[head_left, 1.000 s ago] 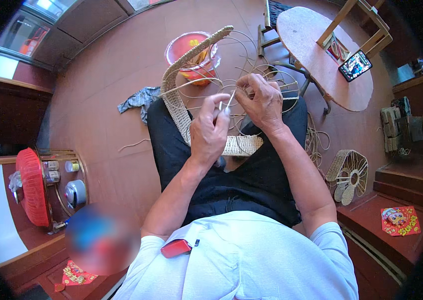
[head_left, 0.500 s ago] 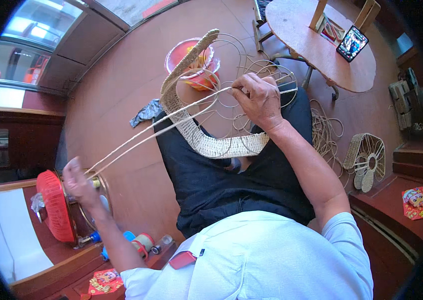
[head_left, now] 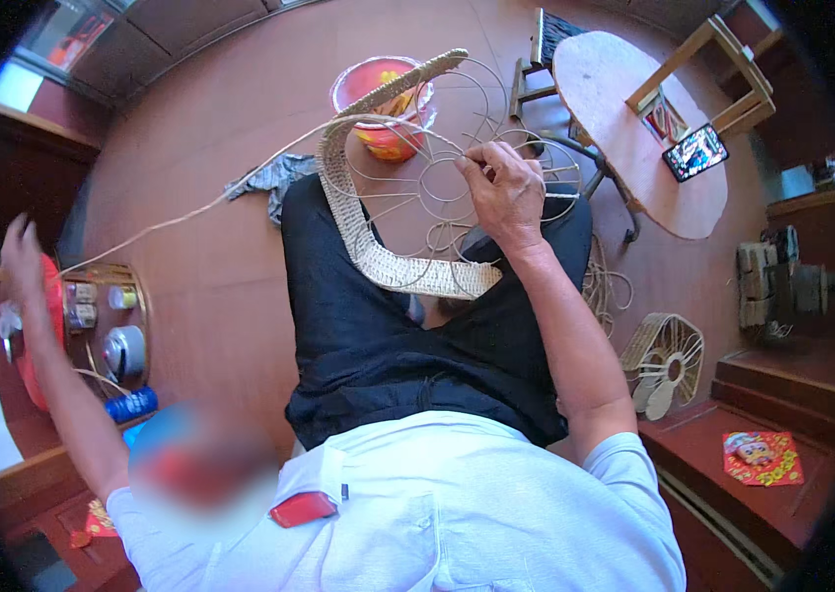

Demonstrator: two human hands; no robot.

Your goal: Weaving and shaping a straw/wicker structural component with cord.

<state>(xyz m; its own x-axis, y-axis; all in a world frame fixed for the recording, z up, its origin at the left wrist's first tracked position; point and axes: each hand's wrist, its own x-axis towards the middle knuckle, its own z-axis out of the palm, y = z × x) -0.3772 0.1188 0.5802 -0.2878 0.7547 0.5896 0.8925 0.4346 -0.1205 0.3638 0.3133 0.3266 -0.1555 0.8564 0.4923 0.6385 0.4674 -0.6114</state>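
A half-woven basket frame (head_left: 348, 197), with a pale woven band and bare looped wire rods, lies across my thighs. My right hand (head_left: 506, 192) pinches a pale cord (head_left: 240, 187) at the frame's wire loops; its fingertips partly hide the spot. From there the cord passes over the woven band and runs far out left, sagging slightly. It reaches my left hand (head_left: 25, 261), raised at the far left with its arm stretched out. That hand is smeared by motion; its fingers point upward, and the cord meets it on the thumb side.
Beyond the frame stands a red bucket (head_left: 378, 84). A crumpled grey cloth (head_left: 264, 183) lies left of my knee. At the right are a round-edged table (head_left: 615, 109) with a phone (head_left: 695, 153), and a woven basket piece (head_left: 669, 365). A tray with a kettle (head_left: 124, 350) sits left.
My left hand has swung farther out left and up. The doubled cord has drawn out into a single long strand. My right hand stays at the wire loops.
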